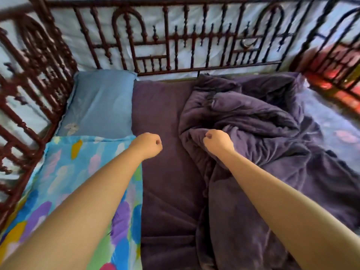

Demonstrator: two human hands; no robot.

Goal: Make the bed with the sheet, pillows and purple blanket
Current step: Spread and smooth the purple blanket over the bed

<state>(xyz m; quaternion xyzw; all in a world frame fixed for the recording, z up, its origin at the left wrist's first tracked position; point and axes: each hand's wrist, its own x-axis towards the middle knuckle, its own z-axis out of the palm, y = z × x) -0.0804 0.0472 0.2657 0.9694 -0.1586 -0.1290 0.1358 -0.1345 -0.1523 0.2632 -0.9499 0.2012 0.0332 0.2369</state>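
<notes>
Purple blanket (253,121), plain blue pillow (101,104)

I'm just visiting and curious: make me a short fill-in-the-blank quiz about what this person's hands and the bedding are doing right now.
1. The right hand grips the bunched ____ blanket.
2. The plain blue pillow lies against the ____ railing at the bed's far side.
3. The left hand is curled into a ____ above the bedding.
4. The left forearm crosses the pillow with the colourful ____ pattern.

Missing words: purple; metal; fist; feather
</notes>
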